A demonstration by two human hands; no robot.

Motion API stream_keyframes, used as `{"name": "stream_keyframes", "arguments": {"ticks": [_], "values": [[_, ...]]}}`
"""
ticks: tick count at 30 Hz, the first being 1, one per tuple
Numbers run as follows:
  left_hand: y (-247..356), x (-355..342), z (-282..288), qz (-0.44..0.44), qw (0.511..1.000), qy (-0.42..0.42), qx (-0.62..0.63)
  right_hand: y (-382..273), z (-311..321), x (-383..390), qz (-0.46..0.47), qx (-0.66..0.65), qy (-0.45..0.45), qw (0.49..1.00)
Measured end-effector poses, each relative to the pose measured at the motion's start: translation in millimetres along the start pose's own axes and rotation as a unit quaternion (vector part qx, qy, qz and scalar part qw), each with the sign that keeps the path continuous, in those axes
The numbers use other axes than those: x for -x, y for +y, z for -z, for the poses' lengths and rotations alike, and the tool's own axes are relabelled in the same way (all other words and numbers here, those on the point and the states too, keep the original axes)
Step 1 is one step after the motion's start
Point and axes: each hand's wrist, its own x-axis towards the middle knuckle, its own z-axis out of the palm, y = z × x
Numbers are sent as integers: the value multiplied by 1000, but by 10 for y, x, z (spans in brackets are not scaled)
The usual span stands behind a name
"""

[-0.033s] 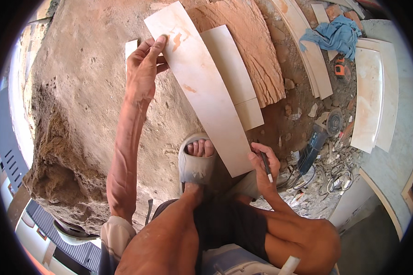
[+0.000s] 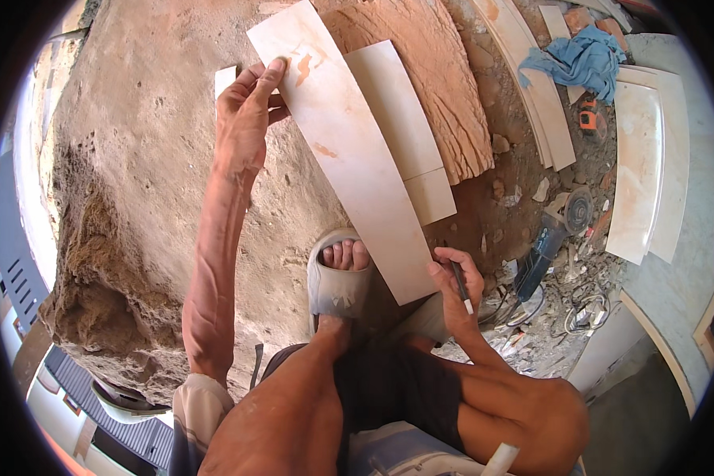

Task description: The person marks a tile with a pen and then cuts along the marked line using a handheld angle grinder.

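Note:
My left hand (image 2: 246,119) grips the upper left edge of a long cream strip of tile (image 2: 345,163) with brownish stains, thumb on its face. The strip slants down toward my right hand (image 2: 458,282), which holds a dark pen with a pale end (image 2: 461,289) beside the strip's lower right corner. Partly hidden behind the strip lie more cream tile pieces (image 2: 404,111) and a rough, ridged orange-brown slab (image 2: 452,95). My sandaled foot (image 2: 337,282) is just left of the strip's lower part.
An angle grinder (image 2: 539,258) with cable lies among rubble at right. Beyond are stacked strips (image 2: 543,119), an orange tape measure (image 2: 587,120), a blue cloth (image 2: 579,59) and more cream panels (image 2: 635,170) by a pale ledge (image 2: 690,317). A rough rock-like surface (image 2: 135,198) fills the left.
The tile strip and my left hand have shifted very slightly upward. My right hand with the pen shows almost no movement.

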Motion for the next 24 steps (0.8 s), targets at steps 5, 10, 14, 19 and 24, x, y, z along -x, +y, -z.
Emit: {"name": "stream_keyframes", "arguments": {"ticks": [5,10,14,19,24], "values": [[-51,-70,25,-17,1000,3,-1,52,-15,-69,-23,-83,1,996],[-19,-139,67,-15,1000,6,-2,37,-3,-140,-17,-77,-5,997],[-8,-182,123,-16,1000,-2,-15,79,-63,-182,-19,-92,-12,996],[-149,-276,130,-45,997,-45,-40,-17,-94,-212,-15,-66,1,998],[-262,-439,320,-47,996,-67,-34,-2,-119,-279,-2,-85,-11,996]]}}
